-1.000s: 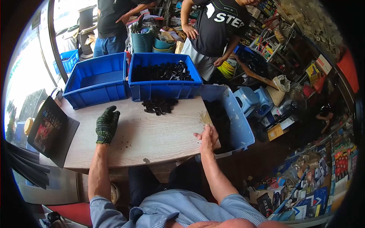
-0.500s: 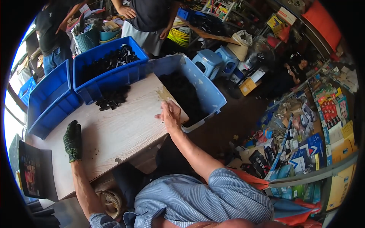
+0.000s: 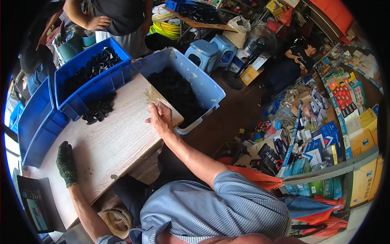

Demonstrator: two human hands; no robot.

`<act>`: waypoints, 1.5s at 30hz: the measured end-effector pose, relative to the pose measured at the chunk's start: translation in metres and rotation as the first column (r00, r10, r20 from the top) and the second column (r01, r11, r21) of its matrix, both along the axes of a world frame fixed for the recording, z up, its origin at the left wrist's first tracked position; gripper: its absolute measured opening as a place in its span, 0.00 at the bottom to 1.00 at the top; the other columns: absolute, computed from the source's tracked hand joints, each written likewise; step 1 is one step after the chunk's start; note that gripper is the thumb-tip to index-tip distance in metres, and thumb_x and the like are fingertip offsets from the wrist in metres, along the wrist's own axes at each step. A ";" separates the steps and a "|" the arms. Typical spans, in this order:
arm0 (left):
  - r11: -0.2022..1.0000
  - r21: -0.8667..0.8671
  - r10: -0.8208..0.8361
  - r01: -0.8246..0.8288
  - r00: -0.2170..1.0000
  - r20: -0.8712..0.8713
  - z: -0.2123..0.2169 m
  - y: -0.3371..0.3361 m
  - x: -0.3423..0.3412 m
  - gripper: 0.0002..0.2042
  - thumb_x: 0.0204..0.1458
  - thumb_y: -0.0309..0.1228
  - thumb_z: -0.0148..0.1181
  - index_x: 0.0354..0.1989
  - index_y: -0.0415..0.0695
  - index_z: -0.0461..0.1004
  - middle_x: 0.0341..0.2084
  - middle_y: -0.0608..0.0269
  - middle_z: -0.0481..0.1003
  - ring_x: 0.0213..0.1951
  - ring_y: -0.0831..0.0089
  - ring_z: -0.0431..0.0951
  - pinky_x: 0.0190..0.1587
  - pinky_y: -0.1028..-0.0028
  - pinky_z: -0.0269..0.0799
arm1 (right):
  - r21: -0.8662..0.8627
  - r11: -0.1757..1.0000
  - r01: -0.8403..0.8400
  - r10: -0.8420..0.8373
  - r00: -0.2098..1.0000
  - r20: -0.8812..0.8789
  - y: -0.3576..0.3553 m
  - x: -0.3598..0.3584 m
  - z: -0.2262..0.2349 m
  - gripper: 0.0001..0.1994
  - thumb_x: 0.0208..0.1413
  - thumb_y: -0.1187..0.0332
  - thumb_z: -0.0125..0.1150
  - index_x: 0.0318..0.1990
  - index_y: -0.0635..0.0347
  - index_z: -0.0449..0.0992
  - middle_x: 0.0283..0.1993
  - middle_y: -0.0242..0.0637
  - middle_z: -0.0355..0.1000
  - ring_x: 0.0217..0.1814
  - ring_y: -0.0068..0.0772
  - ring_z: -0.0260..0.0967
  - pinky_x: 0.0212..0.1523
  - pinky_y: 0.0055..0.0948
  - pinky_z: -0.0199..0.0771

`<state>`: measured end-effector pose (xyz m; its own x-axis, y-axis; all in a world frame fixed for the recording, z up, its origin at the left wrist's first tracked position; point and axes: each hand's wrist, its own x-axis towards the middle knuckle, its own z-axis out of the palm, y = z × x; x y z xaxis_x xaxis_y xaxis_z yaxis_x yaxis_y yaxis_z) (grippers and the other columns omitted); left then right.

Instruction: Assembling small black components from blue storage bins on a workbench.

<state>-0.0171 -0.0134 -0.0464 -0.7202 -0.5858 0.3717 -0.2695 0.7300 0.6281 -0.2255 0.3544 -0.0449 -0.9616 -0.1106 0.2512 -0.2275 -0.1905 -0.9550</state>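
My left hand (image 3: 66, 164), in a dark green knitted glove, rests on the left part of the pale wooden table (image 3: 118, 134). Its fingers are stretched out and nothing is in it. My right hand (image 3: 161, 118) is bare, over the table's right corner; its fingers are loosely bent and apart, holding nothing I can see. Small black pieces (image 3: 99, 109) lie heaped on the table's far side, against a blue crate (image 3: 95, 87) filled with more of them. Beyond my right hand stands a larger, lighter blue tub (image 3: 211, 91) with a dark heap inside.
Another blue crate (image 3: 38, 128) stands tilted at the table's left edge, and a dark-framed screen (image 3: 36, 203) is at the near left. Two blue stools (image 3: 202, 53), a standing fan (image 3: 258, 40) and crowded goods shelves (image 3: 325, 138) fill the right. Several people are nearby.
The view has swung to the right, so the table and crates appear farther left. Both hands keep about the same places on the table. A seated person at the far right shows more clearly.
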 end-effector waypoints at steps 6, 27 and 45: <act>0.997 -0.083 0.012 -0.008 0.998 0.055 0.003 -0.002 0.005 0.14 0.61 0.31 0.57 0.52 0.40 0.77 0.50 0.54 0.78 0.54 0.64 0.76 0.58 0.69 0.68 | 0.030 0.999 0.020 -0.020 1.000 0.006 -0.004 0.001 0.003 0.21 0.62 0.54 0.55 0.25 0.63 0.67 0.18 0.31 0.62 0.16 0.21 0.68 0.16 0.20 0.73; 0.999 -0.033 0.008 -0.005 0.997 0.083 0.007 0.004 0.005 0.14 0.61 0.31 0.57 0.53 0.41 0.76 0.52 0.52 0.77 0.56 0.60 0.76 0.60 0.66 0.67 | 0.090 0.991 -0.103 0.098 0.993 0.068 0.001 -0.002 0.001 0.17 0.62 0.60 0.56 0.28 0.65 0.71 0.27 0.30 0.66 0.22 0.20 0.70 0.19 0.19 0.77; 0.999 -0.044 0.006 -0.001 0.993 0.117 0.015 0.011 0.006 0.15 0.62 0.34 0.55 0.53 0.42 0.76 0.52 0.52 0.77 0.56 0.58 0.76 0.59 0.66 0.68 | 0.043 0.999 -0.024 0.023 0.999 0.044 -0.002 0.001 0.001 0.15 0.63 0.61 0.56 0.28 0.63 0.71 0.26 0.29 0.66 0.21 0.17 0.67 0.20 0.18 0.76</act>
<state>-0.0108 -0.0019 -0.0310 -0.7579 -0.5735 0.3109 -0.3420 0.7551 0.5593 -0.2240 0.3523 -0.0434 -0.9685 -0.1432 0.2037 -0.1815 -0.1537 -0.9713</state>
